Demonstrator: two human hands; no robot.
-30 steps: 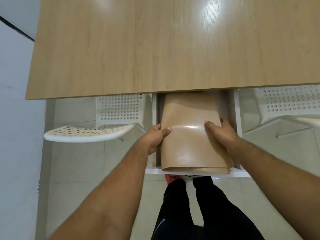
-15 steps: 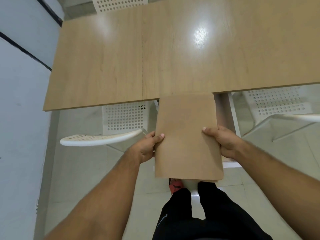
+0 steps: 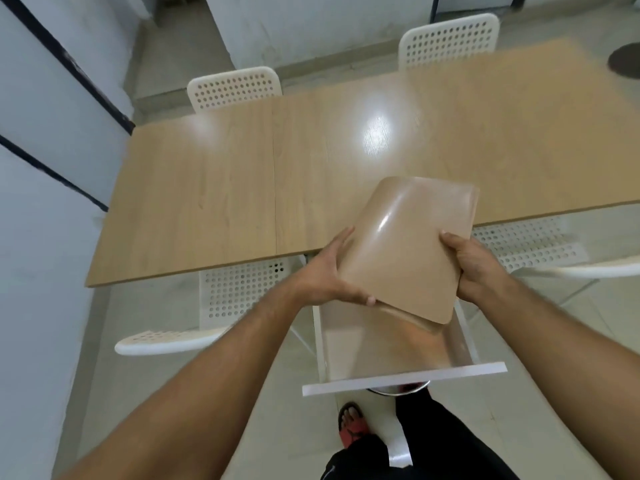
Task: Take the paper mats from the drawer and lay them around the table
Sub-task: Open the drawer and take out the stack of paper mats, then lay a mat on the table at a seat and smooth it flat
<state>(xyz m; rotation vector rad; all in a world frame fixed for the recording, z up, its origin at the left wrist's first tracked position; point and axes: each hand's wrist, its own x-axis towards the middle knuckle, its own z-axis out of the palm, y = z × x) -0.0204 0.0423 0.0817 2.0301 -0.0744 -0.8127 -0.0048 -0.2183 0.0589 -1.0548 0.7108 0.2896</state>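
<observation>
While both hands hold it clear of any surface, the stack of tan paper mats (image 3: 408, 247) hangs tilted above the back of the open drawer (image 3: 401, 377) and the near edge of the table (image 3: 214, 202). The left hand (image 3: 329, 275) clasps the stack's left edge, fingers (image 3: 341, 239) curled along the side and thumb at the near corner. The right hand (image 3: 474, 268) grasps the right edge, thumb on top. A second sheet peeks out beneath the near edge. Inside the white drawer lies a glossy tan surface; whether it is another mat or the drawer's bottom cannot be told. White perforated chairs (image 3: 235, 88) stand around the table.
</observation>
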